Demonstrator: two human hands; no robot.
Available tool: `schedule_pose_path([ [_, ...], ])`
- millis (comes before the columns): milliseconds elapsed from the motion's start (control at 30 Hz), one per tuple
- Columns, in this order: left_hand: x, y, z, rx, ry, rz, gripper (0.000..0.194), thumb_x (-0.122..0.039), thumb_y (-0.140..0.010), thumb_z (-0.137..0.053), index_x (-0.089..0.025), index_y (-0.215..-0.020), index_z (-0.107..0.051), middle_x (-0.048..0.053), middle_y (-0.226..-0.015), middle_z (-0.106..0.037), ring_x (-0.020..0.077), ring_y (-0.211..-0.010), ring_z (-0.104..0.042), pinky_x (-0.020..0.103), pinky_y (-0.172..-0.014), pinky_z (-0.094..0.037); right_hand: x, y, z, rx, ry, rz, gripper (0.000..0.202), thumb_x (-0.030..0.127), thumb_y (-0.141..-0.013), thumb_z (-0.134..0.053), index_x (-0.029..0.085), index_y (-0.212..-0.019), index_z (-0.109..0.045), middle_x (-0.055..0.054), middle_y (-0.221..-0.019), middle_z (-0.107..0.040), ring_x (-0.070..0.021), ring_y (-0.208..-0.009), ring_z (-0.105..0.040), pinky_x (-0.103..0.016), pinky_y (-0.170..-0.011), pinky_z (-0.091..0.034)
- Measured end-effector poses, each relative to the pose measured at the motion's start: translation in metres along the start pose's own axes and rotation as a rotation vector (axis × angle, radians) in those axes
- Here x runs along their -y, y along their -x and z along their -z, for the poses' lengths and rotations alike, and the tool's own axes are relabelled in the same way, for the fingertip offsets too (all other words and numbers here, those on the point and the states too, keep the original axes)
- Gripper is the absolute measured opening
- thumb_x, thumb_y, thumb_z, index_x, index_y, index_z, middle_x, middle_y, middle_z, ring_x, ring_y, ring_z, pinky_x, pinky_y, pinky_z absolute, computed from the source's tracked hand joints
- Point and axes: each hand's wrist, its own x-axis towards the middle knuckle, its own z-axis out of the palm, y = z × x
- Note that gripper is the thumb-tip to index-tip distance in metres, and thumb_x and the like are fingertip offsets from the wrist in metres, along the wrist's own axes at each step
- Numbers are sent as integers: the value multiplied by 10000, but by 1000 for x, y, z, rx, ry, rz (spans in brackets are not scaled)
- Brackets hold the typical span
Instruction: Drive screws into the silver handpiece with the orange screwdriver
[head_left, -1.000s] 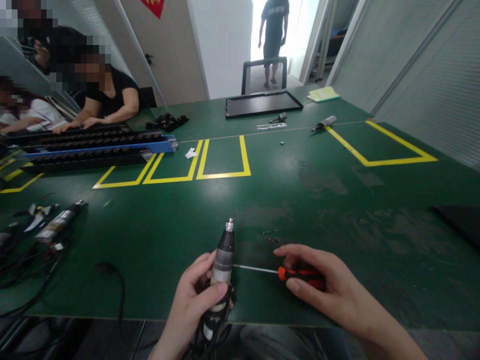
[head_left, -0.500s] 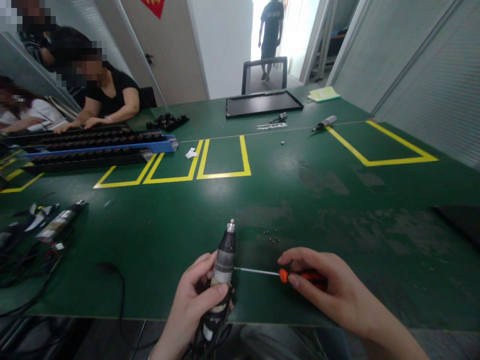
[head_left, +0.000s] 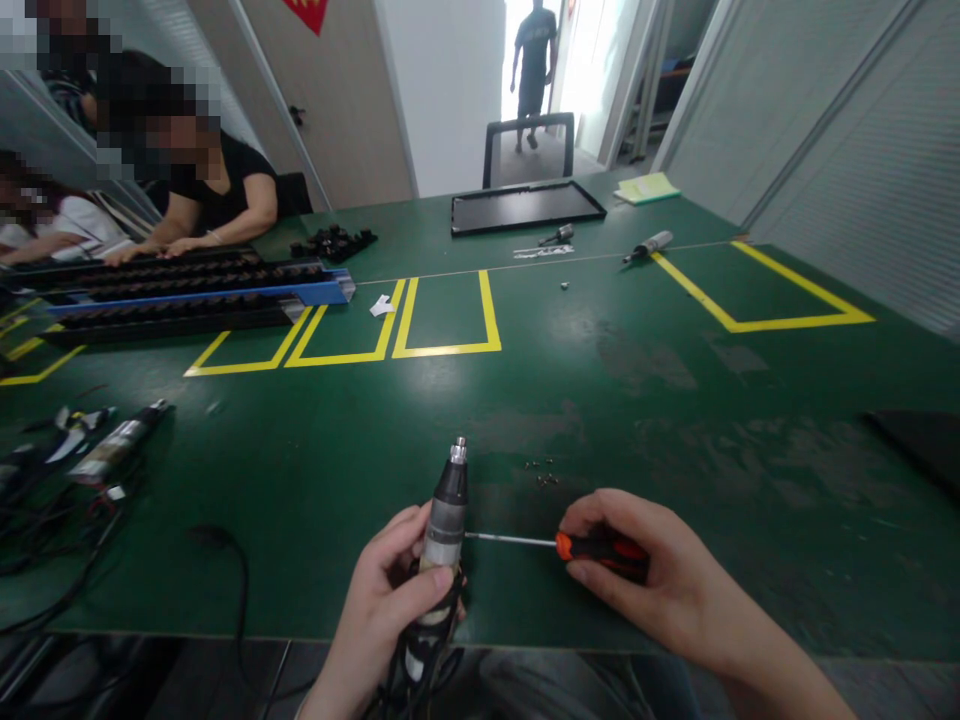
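My left hand (head_left: 401, 580) is closed around an electric screwdriver (head_left: 448, 520), a silver and black cylinder with a bare metal chuck pointing up and away from me. Its cord bunches below the grip. A hand screwdriver (head_left: 600, 552) with an orange and black handle is held in my right hand (head_left: 652, 560), thumb and fingers on the handle. Its thin shaft points left, and the tip meets the side of the electric screwdriver's body. Whether the tip sits in a screw there I cannot tell. Several small screws (head_left: 546, 480) lie on the table just beyond my hands.
Another electric screwdriver (head_left: 120, 445) lies among cables (head_left: 240, 580) at left. Long black and blue rails (head_left: 225, 295) stand beyond, with people seated behind them. Farther back are a black tray (head_left: 529, 208), a silver tool (head_left: 649, 246) and yellow tape outlines (head_left: 448, 352) on the green table.
The fingers of my right hand have shifted around the screwdriver handle, and the handle has turned. Both tools have moved slightly left. A person in the doorway has taken a step.
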Motion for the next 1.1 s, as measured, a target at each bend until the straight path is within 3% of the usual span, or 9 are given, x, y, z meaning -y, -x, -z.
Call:
schedule_pose_path([
  [100,0,0,0,-20,37,21,425,-263,-708,-875,-180,-1120,-808,35,-883,-618,166,-606,-645,249,-486,-533,0,-1,1,40,-70,-3,177,303,-969,-573,197,-950,-714,-38,-806,-726,-186,-692,-669,-267,-603,-502],
  [200,-1,0,1,5,6,24,438,-284,-711,-877,-188,-1133,-809,24,-869,-597,160,-606,-633,248,-488,-536,0,-2,0,46,-72,-4,278,288,-1034,-477,204,-913,-713,-28,-773,-720,-172,-685,-669,-250,-607,-496],
  [400,-1,-1,3,17,-5,32,443,-300,-714,-882,-192,-1137,-810,24,-863,-597,165,-618,-623,252,-489,-541,-3,-2,-4,-41,-12,43,154,218,-960,-584,206,-911,-729,-32,-790,-756,-166,-658,-688,-233,-571,-503],
  [567,0,0,0,-28,13,26,433,-268,-701,-877,-179,-1119,-811,35,-867,-627,170,-611,-631,252,-481,-540,-5,0,-2,-62,-47,75,83,179,-901,-649,206,-928,-723,-34,-836,-760,-172,-721,-715,-240,-633,-547],
  [700,-1,1,-2,-25,24,20,431,-276,-698,-881,-174,-1112,-816,34,-867,-615,167,-604,-635,256,-485,-549,-6,1,-2,-61,-38,78,146,187,-870,-687,208,-1011,-716,-45,-907,-758,-189,-786,-726,-263,-692,-563],
  [800,0,0,0,-12,10,21,442,-289,-690,-891,-179,-1112,-818,33,-881,-604,168,-600,-634,267,-488,-558,-7,2,-2,-56,-65,55,221,265,-905,-672,210,-1118,-697,-53,-929,-762,-204,-799,-728,-280,-699,-559],
  [900,1,-1,2,-6,-10,14,457,-301,-696,-884,-179,-1131,-812,41,-903,-600,173,-619,-630,271,-490,-560,-8,2,-2,6,-126,16,240,324,-1002,-544,212,-1165,-679,-27,-819,-745,-180,-693,-692,-263,-614,-522],
  [1100,1,-1,2,5,-21,19,451,-303,-708,-875,-169,-1133,-808,33,-864,-593,170,-622,-614,265,-498,-548,-6,0,-5,22,-46,7,204,251,-993,-523,197,-1083,-697,-2,-693,-687,-147,-557,-598,-234,-501,-451],
])
